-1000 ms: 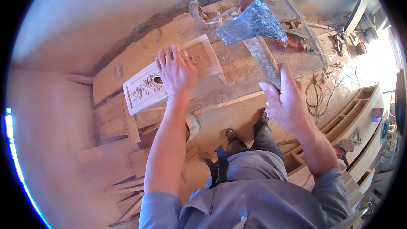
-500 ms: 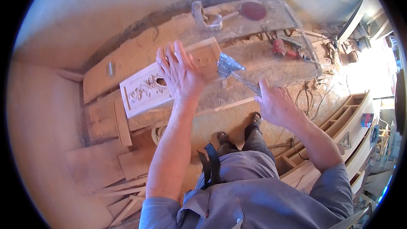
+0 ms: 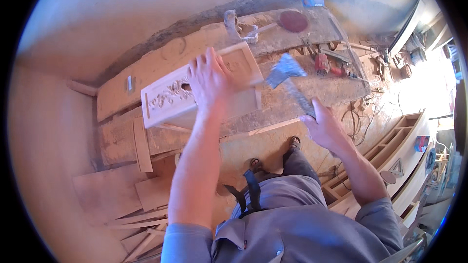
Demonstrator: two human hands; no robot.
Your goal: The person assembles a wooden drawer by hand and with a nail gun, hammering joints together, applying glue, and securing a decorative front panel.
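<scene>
My left hand (image 3: 210,80) is laid over a pale wooden drawer (image 3: 163,102), fingers at the far edge of its carved face, holding it on the workbench. Scrollwork and a dark round hole show left of the hand; the hand hides the middle of the face. The drawer is tilted, so its plain near side shows. In my right hand (image 3: 322,125) is the handle of a hatchet (image 3: 285,71), fingers wrapped round it. Its flared grey metal head is raised to the right of the drawer, apart from it and slightly blurred.
The dusty plank workbench (image 3: 126,134) runs along the wall. On it lie a red power drill (image 3: 327,64), a dark red disc (image 3: 293,21) and a whitish curved piece (image 3: 233,25). Wood offcuts (image 3: 139,220) lie at lower left. A long compartmented wooden case (image 3: 390,147) stands at right.
The hatchet has swung up and right, away from the drawer's right end, with my right hand shifting right. The drawer has tipped, showing more of its near side under my left hand.
</scene>
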